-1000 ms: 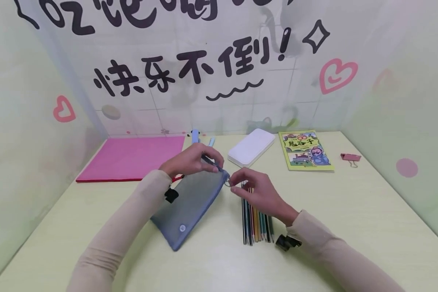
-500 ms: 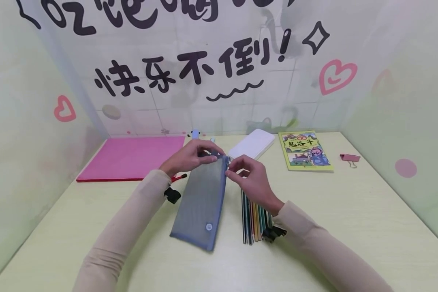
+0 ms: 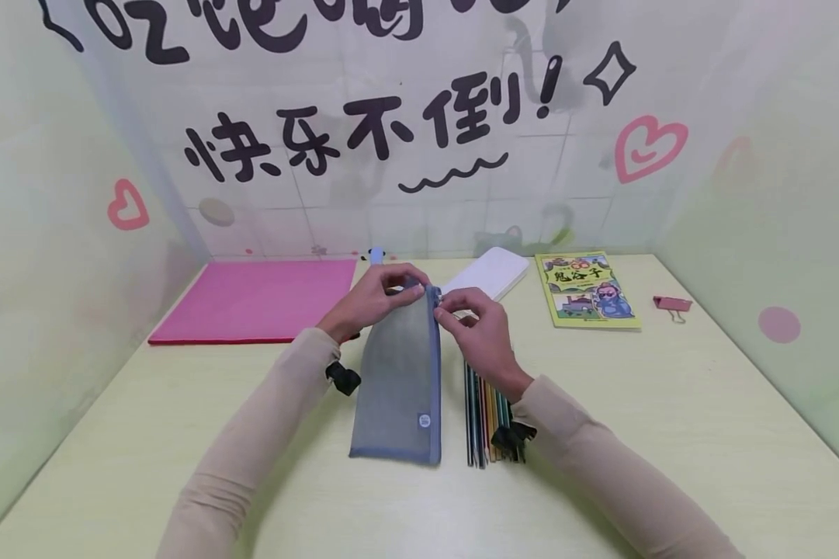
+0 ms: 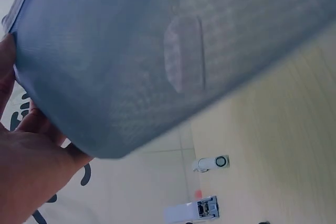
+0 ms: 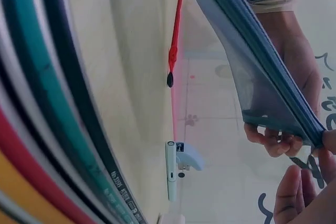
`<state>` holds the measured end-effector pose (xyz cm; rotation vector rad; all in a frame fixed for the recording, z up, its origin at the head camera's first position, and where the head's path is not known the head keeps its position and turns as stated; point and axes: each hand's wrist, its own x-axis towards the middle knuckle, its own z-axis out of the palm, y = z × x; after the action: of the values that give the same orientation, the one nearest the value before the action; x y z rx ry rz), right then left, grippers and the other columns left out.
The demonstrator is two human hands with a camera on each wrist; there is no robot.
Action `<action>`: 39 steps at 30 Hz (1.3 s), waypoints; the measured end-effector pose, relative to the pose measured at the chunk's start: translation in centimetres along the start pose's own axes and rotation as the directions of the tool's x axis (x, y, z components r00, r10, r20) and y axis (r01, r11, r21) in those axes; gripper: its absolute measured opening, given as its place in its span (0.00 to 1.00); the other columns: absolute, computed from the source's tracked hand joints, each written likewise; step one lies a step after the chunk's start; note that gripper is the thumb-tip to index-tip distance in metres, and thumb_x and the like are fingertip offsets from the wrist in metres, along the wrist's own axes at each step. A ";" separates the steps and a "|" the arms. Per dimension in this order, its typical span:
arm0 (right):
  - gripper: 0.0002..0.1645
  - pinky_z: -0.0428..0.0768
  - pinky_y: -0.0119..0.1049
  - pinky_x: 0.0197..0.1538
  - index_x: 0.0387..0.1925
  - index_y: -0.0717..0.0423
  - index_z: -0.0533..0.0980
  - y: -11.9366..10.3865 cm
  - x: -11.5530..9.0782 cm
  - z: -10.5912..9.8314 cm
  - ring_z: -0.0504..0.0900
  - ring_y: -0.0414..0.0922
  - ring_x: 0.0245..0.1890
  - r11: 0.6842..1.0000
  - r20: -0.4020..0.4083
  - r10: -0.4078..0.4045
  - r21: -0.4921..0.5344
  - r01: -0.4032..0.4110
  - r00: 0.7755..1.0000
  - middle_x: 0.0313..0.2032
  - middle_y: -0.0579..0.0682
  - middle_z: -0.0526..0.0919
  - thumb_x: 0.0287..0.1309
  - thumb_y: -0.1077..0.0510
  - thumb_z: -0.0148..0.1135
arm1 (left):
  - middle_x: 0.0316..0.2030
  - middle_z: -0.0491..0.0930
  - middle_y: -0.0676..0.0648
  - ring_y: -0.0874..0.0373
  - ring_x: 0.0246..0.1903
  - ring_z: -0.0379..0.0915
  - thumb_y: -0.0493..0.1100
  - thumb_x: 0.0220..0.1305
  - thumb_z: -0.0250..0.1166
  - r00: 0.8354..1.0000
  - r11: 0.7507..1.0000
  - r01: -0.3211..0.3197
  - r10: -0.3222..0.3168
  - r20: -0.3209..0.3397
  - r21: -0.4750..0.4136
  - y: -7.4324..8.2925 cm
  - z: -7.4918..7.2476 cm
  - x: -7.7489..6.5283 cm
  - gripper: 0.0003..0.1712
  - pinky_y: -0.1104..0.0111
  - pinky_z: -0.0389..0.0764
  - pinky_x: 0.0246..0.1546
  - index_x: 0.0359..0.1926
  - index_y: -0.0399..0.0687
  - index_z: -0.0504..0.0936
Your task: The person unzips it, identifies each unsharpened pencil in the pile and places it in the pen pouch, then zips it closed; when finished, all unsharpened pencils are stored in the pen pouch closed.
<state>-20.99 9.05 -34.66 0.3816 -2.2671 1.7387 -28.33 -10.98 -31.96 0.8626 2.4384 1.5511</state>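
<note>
A grey-blue mesh zip pouch [image 3: 396, 380] hangs over the table, its long zipper edge on the right and a round white label low down. My left hand [image 3: 379, 301] grips the pouch's top edge between thumb and fingers. At the top right corner my right hand [image 3: 480, 334] pinches the zipper end, where a small metal pull shows. The left wrist view is mostly filled by the pouch mesh [image 4: 121, 61]. Beneath the right wrist lies a row of several pencils [image 3: 476, 415], partly covered by that hand; they loom close in the right wrist view.
A pink folder [image 3: 251, 303] lies at the back left. Behind the hands are a white box [image 3: 492, 272] and a light-blue stapler [image 5: 186, 156]. A yellow booklet [image 3: 587, 291] and pink binder clip [image 3: 672, 303] lie at right. A red pen-like item [image 5: 173, 51] shows beyond the pouch.
The pouch has swung from slanted to nearly upright, its lower end moving right. Both hands have risen slightly, and the right hand has moved away from over the pencils' upper ends, staying at the zipper.
</note>
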 end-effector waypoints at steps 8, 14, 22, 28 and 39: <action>0.09 0.81 0.33 0.43 0.43 0.58 0.81 -0.4 0.3 0.4 0.85 0.49 0.40 0.997 -0.035 -0.046 -0.062 0.044 0.998 0.41 0.56 0.86 0.65 0.58 0.64 | 0.52 0.80 0.47 0.51 0.49 0.80 0.44 0.71 0.62 1.000 0.999 0.008 -0.008 -0.006 -0.050 -0.1 0.2 0.2 0.12 0.62 0.79 0.49 0.52 0.51 0.84; 0.13 0.83 0.34 0.43 0.48 0.58 0.76 -0.4 0.3 0.6 0.88 0.49 0.38 0.985 -0.037 -0.119 -0.131 0.113 0.992 0.42 0.56 0.88 0.65 0.57 0.65 | 0.49 0.79 0.46 0.51 0.43 0.79 0.43 0.70 0.63 1.000 0.999 0.006 -0.006 -0.007 -0.048 -0.1 0.2 0.3 0.11 0.63 0.78 0.45 0.51 0.49 0.84; 0.11 0.82 0.33 0.37 0.46 0.59 0.81 -0.5 0.4 0.4 0.87 0.46 0.34 0.947 -0.009 -0.209 -0.249 0.201 0.978 0.38 0.55 0.89 0.65 0.59 0.63 | 0.48 0.80 0.47 0.51 0.43 0.78 0.42 0.69 0.64 1.000 1.000 -0.003 0.002 -0.027 -0.031 0.1 0.2 0.4 0.09 0.62 0.78 0.46 0.48 0.49 0.85; 0.10 0.83 0.31 0.35 0.44 0.60 0.82 -0.5 0.5 0.2 0.88 0.46 0.31 0.926 0.008 -0.255 -0.287 0.247 0.967 0.36 0.55 0.90 0.65 0.60 0.61 | 0.46 0.78 0.45 0.51 0.40 0.76 0.40 0.69 0.64 0.999 0.999 0.002 -0.003 -0.034 -0.043 0.3 0.2 0.6 0.08 0.63 0.77 0.43 0.46 0.45 0.85; 0.09 0.86 0.36 0.36 0.43 0.60 0.82 -0.6 0.4 0.1 0.89 0.45 0.31 0.931 0.021 -0.233 -0.282 0.230 0.972 0.35 0.54 0.90 0.64 0.60 0.62 | 0.44 0.84 0.48 0.56 0.36 0.76 0.41 0.68 0.66 0.998 0.999 -0.005 0.002 -0.056 -0.045 0.2 -0.6 1.0 0.10 0.68 0.77 0.39 0.47 0.46 0.86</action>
<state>-21.11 8.79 -33.97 0.5493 -2.3095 1.2773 -29.33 -10.80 -31.31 0.8268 2.4312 1.6462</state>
